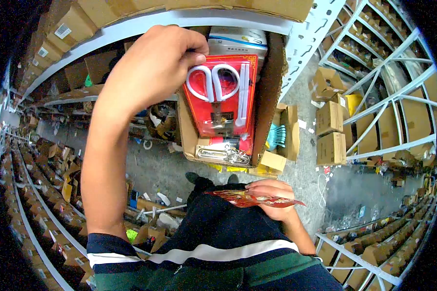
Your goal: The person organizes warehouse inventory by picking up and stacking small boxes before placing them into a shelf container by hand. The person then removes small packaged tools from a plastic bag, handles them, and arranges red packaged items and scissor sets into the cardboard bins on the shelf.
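My left hand (162,63) reaches over an open cardboard box (269,92), its fingers pinched at the top left corner of a red packet (223,111). Two white loops and a straight white strip show through that packet's clear front; I cannot tell what the item is. Beneath it lie another red packet and some shiny metal pieces (223,154). A silvery-white packet (238,41) sits at the box's far end. Lower down, in front of my body, my right hand (277,194) is closed around a thin, shiny red and gold packet (252,198), seen nearly edge-on.
Metal shelving (296,48) with cardboard boxes surrounds me. Closed cartons (331,148) are stacked at the right. An open carton with light blue items (276,136) stands on the floor below the box. Litter and a white cord (322,189) lie on the concrete floor.
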{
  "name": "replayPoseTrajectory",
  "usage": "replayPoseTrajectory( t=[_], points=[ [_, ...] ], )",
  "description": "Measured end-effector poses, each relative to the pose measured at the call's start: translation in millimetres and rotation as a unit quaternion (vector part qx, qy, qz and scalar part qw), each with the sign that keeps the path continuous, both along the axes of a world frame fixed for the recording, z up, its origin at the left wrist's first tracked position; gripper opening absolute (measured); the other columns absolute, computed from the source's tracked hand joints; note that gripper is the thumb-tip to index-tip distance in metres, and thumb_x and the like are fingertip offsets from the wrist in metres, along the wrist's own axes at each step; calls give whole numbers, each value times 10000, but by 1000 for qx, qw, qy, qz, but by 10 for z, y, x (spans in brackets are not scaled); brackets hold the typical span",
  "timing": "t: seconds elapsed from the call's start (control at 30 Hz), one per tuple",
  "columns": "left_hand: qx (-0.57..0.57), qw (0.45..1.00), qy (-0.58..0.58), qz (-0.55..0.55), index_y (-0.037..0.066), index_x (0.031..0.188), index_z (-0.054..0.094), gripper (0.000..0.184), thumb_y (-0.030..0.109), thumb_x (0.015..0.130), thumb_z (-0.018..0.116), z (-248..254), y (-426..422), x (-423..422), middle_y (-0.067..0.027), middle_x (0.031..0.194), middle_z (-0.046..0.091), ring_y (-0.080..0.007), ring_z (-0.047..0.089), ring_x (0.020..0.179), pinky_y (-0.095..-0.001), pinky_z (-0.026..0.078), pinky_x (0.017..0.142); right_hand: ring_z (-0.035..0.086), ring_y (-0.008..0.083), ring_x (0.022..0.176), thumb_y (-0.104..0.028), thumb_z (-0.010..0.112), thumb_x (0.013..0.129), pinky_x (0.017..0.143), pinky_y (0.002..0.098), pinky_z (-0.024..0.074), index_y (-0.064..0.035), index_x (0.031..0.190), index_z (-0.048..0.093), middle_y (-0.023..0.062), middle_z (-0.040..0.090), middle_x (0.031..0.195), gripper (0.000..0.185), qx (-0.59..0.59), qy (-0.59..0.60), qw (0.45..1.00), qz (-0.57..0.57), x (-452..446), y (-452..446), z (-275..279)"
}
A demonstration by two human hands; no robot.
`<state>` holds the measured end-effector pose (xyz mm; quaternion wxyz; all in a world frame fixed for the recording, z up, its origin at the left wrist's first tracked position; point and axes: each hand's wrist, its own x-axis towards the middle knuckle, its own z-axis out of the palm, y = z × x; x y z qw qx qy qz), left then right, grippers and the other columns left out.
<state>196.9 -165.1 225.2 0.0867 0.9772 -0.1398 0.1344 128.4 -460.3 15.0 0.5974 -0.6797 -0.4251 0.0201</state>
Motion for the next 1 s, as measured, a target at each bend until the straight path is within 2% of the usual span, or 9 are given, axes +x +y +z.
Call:
replayPoseTrajectory(
  t=[0.17,0.33,0.5,0.6,0.7,0.8,0.87,0.93,1.0],
  points=[
    [33,998,58,-11,7,891,665,138,87,796,603,-122,-42,208,-196,837,661,-374,637,829,-417,504,748,698,290,827,-60,739,726,716,353,566,14,899,679,170,698,911,198,-11,8,1000,-9,-81,-52,-33],
    [137,990,-10,29,-2,884,667,190,76,745,563,-629,-219,488,-249,888,658,-402,644,869,-473,525,805,699,286,814,-49,741,714,716,350,566,16,891,690,169,700,910,195,-20,36,999,-21,-171,-58,-53],
    [150,987,29,39,-14,884,640,171,114,795,570,-772,-336,361,-238,895,654,-404,644,862,-479,527,782,699,281,819,-35,743,702,717,349,564,14,897,695,171,699,911,207,-20,31,999,-37,-180,-83,-76],
    [118,976,185,12,-1,1092,576,404,284,819,665,-874,-402,19,-220,1041,625,-384,604,1001,-462,495,876,694,265,815,-23,745,699,736,339,555,18,898,694,166,701,911,209,17,75,995,-64,-249,-136,-136],
    [88,969,228,-19,7,1221,526,537,298,800,688,-1183,-491,-182,-230,1171,572,-388,583,1049,-456,483,911,674,201,847,-57,761,756,759,315,529,-16,914,715,114,703,959,170,13,215,972,-94,-279,-208,-108],
    [81,968,237,-17,9,1257,507,558,305,815,674,-1318,-562,-254,-236,1228,546,-392,571,1078,-453,471,942,666,177,849,-59,766,753,794,313,513,-1,927,710,103,704,971,192,15,113,982,-149,-222,-198,28],
    [-10,973,225,-50,13,1260,509,541,305,829,658,-1380,-518,-264,-242,1232,543,-396,567,1086,-463,471,940,651,149,890,-61,759,770,820,316,499,10,951,702,73,706,962,202,63,259,954,-136,-242,-200,31],
    [-54,986,141,-74,12,1237,539,477,281,855,632,-1248,-444,-323,-235,1150,588,-381,595,1034,-424,489,904,648,146,907,-51,744,783,831,313,496,5,961,697,63,708,940,193,103,310,937,-120,-211,-157,148],
    [-308,939,147,-35,7,1177,591,387,249,876,615,-840,-474,-538,-187,1060,638,-298,635,959,-370,504,847,641,126,868,-54,739,789,788,292,496,4,964,696,61,708,934,189,122,318,933,-114,-198,-83,280]
  ],
)
